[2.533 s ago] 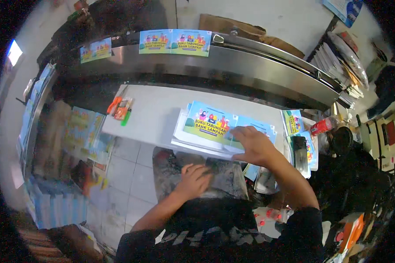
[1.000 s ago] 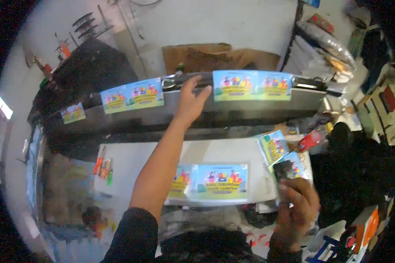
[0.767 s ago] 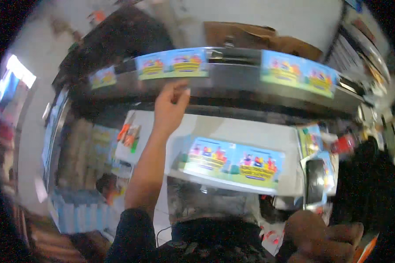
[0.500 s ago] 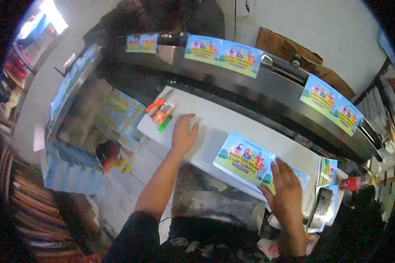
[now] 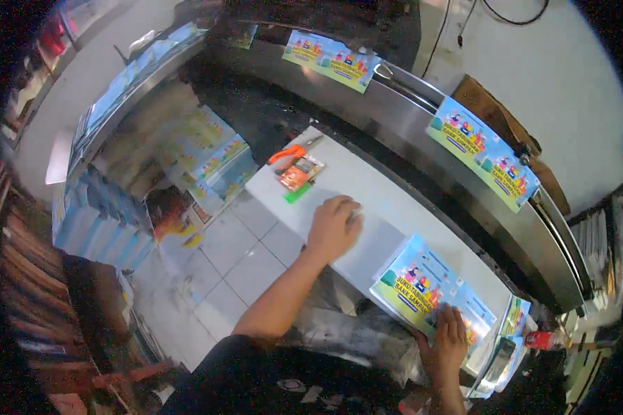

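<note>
A printed booklet cover [image 5: 410, 285], light blue and green with cartoon figures, lies on a long white board across the near side. My right hand [image 5: 446, 349] rests on its lower right part, fingers laid over the print and thumb at the near edge. My left hand [image 5: 334, 227] is on the white board [image 5: 367, 200] farther left, fingers loosely bent and thumb apart, with nothing visible in it. Just beyond it lie orange-handled scissors [image 5: 289, 155], a small orange packet [image 5: 299, 174] and a green piece [image 5: 298, 194]. A greyish patch, perhaps shadow, borders the cover's left side.
A metal rail [image 5: 408, 104] curves behind the board, with similar printed covers [image 5: 481, 149] on it. Stacked booklets [image 5: 100, 221] stand at left above the tiled floor [image 5: 235, 263]. A red-labelled bottle [image 5: 545, 339] is at the far right.
The whole view has shifted, so the board and both hands appear farther right and lower. My left fingers look more bent. My right hand stays on the printed cover.
</note>
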`<control>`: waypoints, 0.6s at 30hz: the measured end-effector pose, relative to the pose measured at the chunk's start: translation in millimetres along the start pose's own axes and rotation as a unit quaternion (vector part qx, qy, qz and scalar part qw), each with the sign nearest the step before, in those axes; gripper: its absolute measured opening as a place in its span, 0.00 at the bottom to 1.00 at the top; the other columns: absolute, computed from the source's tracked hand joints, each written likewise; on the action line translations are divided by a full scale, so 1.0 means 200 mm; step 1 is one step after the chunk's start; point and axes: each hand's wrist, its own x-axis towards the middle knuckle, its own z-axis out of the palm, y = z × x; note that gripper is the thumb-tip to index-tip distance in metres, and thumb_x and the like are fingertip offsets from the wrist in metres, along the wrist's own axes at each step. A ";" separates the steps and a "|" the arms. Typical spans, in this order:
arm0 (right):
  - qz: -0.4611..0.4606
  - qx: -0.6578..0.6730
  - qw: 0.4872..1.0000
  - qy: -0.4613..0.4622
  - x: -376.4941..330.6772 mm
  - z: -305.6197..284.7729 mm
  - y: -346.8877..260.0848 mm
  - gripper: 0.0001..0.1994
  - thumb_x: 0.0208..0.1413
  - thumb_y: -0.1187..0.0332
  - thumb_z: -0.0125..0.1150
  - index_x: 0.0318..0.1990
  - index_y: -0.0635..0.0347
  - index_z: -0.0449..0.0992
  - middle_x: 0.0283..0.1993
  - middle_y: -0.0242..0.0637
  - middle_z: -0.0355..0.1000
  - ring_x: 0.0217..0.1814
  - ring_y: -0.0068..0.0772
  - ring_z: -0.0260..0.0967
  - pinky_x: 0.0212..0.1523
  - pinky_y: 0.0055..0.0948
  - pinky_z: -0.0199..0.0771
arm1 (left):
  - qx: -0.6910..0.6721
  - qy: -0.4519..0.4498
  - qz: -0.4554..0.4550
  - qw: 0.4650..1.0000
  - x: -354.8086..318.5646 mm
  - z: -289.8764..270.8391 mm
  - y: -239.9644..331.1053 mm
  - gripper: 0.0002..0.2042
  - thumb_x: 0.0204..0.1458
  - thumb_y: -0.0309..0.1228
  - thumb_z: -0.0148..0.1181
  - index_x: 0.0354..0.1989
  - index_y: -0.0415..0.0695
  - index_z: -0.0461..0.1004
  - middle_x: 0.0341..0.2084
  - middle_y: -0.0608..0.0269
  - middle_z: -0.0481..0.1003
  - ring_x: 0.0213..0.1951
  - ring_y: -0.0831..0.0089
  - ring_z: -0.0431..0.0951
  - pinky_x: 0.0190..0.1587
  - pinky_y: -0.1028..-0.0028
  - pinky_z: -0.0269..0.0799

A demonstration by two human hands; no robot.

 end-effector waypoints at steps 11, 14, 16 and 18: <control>0.144 0.085 0.976 -0.141 0.26 -0.54 0.62 0.13 0.52 0.70 0.64 0.46 0.62 0.79 0.40 0.50 0.78 0.40 0.39 0.76 0.42 0.37 0.73 | 0.020 -0.002 -0.021 1.000 -0.05 -0.08 -0.01 0.13 0.50 0.34 0.61 0.42 0.43 0.77 0.44 0.57 0.75 0.48 0.56 0.73 0.53 0.60 0.67; 0.158 -0.005 0.963 0.220 0.34 -0.73 1.20 0.16 0.61 0.73 0.50 0.55 0.64 0.73 0.49 0.53 0.75 0.51 0.47 0.74 0.49 0.39 0.72 | -0.006 0.000 -0.012 1.000 -0.01 -0.05 0.05 0.12 0.49 0.33 0.61 0.41 0.42 0.78 0.44 0.57 0.76 0.48 0.55 0.73 0.53 0.59 0.67; 0.101 -0.184 0.909 0.361 0.52 -0.81 1.26 0.21 0.60 0.78 0.45 0.60 0.62 0.70 0.61 0.49 0.68 0.62 0.44 0.67 0.60 0.36 0.67 | 0.015 0.013 -0.016 1.000 -0.01 -0.02 0.07 0.10 0.48 0.31 0.61 0.38 0.42 0.78 0.42 0.55 0.76 0.46 0.54 0.74 0.51 0.59 0.69; 0.037 -0.183 0.888 0.419 0.68 -0.70 1.50 0.25 0.57 0.81 0.42 0.63 0.61 0.67 0.65 0.48 0.65 0.67 0.43 0.63 0.63 0.36 0.65 | 0.023 0.028 -0.005 0.999 -0.02 -0.02 0.01 0.08 0.47 0.29 0.60 0.36 0.41 0.79 0.40 0.54 0.77 0.44 0.52 0.75 0.48 0.59 0.71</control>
